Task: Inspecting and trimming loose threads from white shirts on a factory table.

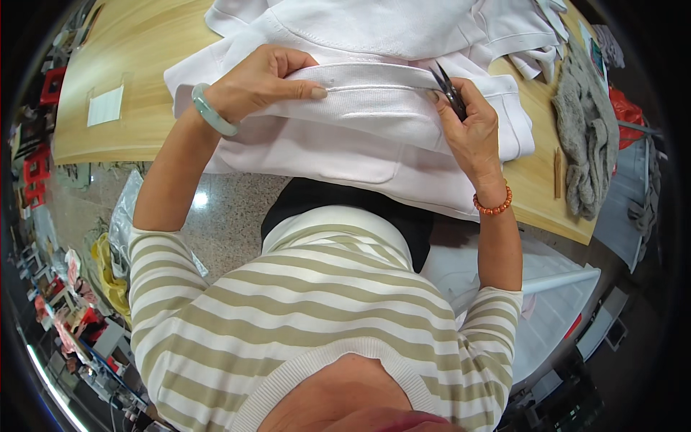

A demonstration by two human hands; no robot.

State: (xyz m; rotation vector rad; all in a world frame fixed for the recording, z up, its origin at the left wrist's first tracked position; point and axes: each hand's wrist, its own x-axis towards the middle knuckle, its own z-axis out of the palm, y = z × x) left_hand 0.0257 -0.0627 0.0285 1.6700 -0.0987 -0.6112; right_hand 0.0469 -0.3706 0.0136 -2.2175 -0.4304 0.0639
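The white garment (324, 147) lies at the upper centre of the frame, on the desk (144, 43) and over its front edge; its folds overlap other white fabric, and whether this is one piece or several cannot be told. The top edge of the frame cuts off the upper part of the white fabric. The fingers of the left grip (263, 81) are partly hidden behind the raised band of the garment. The handles of the black snips (453, 96) are partly covered by the right grip (471, 126). Left grip: narrow, fabric band pinched between thumb and fingers. Right grip: closed around the snips, blades pointing up and left, thumb tip at the right end of the band. A gray knit piece (581, 137) and a wooden stick (558, 173) lie on the desk at the right of the frame. Containers: a red plastic bag (626, 115) at the right edge, contents not visible; a red crate (52, 86) at the upper left, distorted near the rim, contents too small to identify.
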